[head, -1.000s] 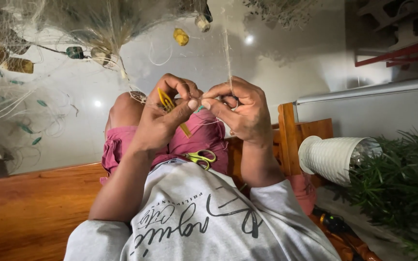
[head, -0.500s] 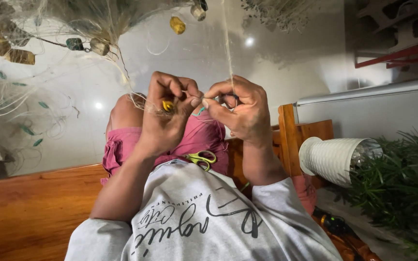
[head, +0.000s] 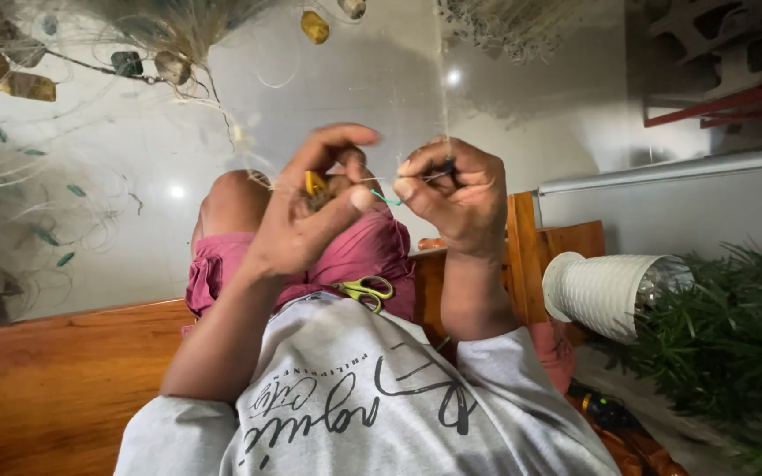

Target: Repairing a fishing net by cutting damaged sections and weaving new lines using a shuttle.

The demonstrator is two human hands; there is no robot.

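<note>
Pale tiled floor (head: 346, 97), wooden bench (head: 55, 379), fishing net (head: 178, 26)

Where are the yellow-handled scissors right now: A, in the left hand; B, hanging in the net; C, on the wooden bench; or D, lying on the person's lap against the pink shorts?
D: the yellow-handled scissors lie on the pink shorts just above the shirt hem, while both hands, left hand and right hand, are raised working the thin line.

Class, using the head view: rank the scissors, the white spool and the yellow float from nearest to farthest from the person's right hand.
From the right hand:
1. Scissors, below-left on the lap.
2. White spool, lower right by the plants.
3. Yellow float, top of frame.
Spool and float are close to call.
</note>
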